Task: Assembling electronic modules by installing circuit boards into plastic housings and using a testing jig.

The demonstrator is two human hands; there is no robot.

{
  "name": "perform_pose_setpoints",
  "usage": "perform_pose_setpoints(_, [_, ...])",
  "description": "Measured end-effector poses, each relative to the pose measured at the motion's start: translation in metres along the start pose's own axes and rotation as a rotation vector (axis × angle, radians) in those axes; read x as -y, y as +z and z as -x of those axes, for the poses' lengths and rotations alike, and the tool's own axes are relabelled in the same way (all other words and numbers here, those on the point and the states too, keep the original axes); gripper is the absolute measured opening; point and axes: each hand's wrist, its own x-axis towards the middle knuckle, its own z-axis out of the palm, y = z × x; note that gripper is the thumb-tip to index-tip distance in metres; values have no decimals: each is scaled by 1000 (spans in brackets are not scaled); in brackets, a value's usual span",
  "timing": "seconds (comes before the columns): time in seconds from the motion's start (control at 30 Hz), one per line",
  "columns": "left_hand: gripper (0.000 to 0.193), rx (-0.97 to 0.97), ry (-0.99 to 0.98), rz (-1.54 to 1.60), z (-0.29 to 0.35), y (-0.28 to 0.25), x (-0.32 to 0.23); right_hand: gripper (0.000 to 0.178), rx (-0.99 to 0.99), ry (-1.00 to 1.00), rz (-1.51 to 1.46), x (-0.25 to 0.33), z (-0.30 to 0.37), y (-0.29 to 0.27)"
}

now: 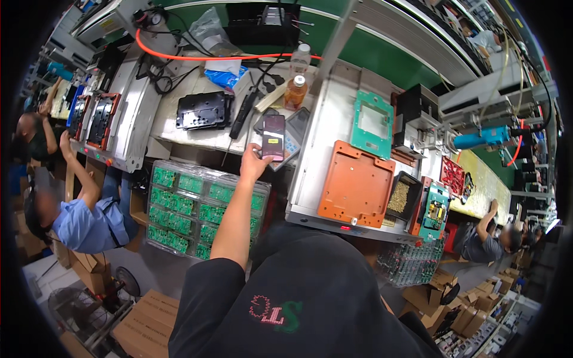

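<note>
Left hand [255, 163]: comes in from below, forearm bare below a black sleeve. Thumb and fingers closed on the lower left corner of the phone [274, 132], thumb on the front face. Right hand: out of view; state cannot be told.

Phone: dark, upright in the view, screen toward the camera, small yellow patch at mid-screen. Position: near edge of the bench [169, 126], partly over a grey device [292, 140] with pale blue keys. Cannot tell whether the phone rests on it or is held clear.

Left of phone: black stick-shaped tool [242, 114], lying aslant; farther left, black case [204, 111], flat. Beyond these, blue bag [225, 77] and clear bag [212, 37]. Above phone: 2 bottles with white caps, the amber bottle [295, 94] nearer, the clear bottle [300, 58] just behind. Orange hose [197, 58] crosses the far side of the bench.

Right of phone, on a metal surface: green plate [357, 134] with a cut-out, orange tray [356, 185] just below it, black bin [412, 186] of small brass-coloured parts beside the tray.

Below the bench edge, left of the forearm: clear trays [192, 197] of green circuit boards.

Other people: 1 in a blue shirt [89, 225] at left, 1 in a grey shirt [486, 246] at right, both well apart from the phone.
</note>
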Motion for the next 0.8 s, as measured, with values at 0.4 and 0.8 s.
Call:
perform_pose_setpoints(0.4, [56,12,-21,-12,4,0,-8,28,12,-15,41,5,-9,1])
perform_pose_setpoints(0.8, [56,8,0,63,-2,8,6,28,-16,-36,56,7,-1,-2])
